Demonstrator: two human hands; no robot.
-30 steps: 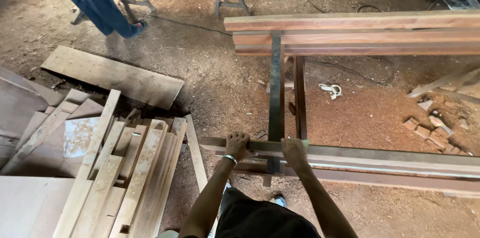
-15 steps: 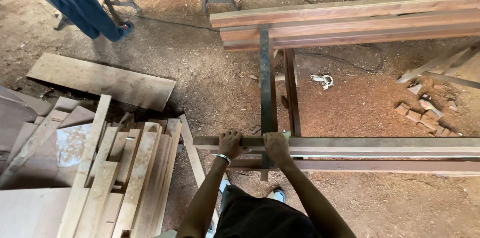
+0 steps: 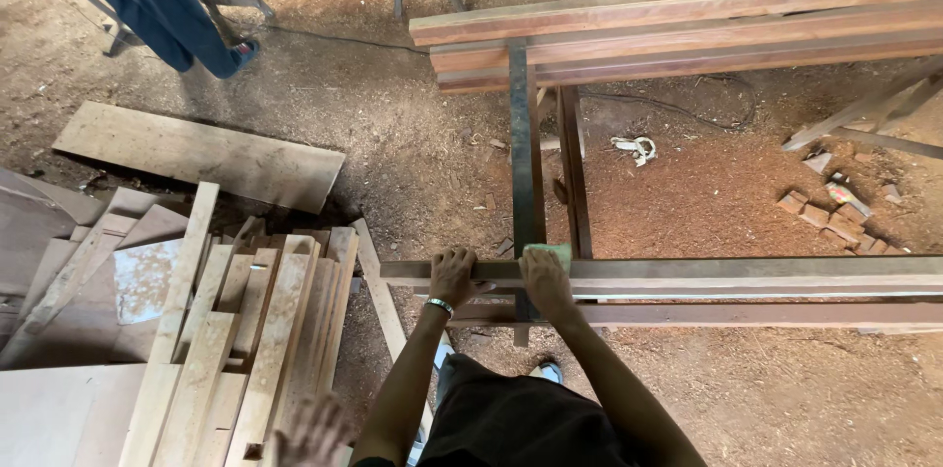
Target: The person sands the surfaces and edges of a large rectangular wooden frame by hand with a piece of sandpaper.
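A long wooden beam (image 3: 707, 275) lies across a dark metal stand (image 3: 524, 182) in front of me. My left hand (image 3: 454, 276), with a band on the wrist, grips the beam near its left end. Right beside it, my right hand (image 3: 543, 282) presses a small green pad (image 3: 552, 251) flat onto the top of the beam. The pad shows only at my fingertips. A second, darker beam (image 3: 747, 314) runs just below the first.
Stacked planks (image 3: 688, 30) rest on the far side of the stand. A pile of light wooden slats (image 3: 246, 329) lies at the left, with a blurred hand of another person (image 3: 314, 433) over it. A person's blue-trousered legs (image 3: 162, 0) stand at the top left. Sawdust and small offcuts (image 3: 835, 212) cover the floor.
My right hand has slid left along the beam, closer to my left hand. The left hand has stayed gripping the beam end. The view has tilted slightly.
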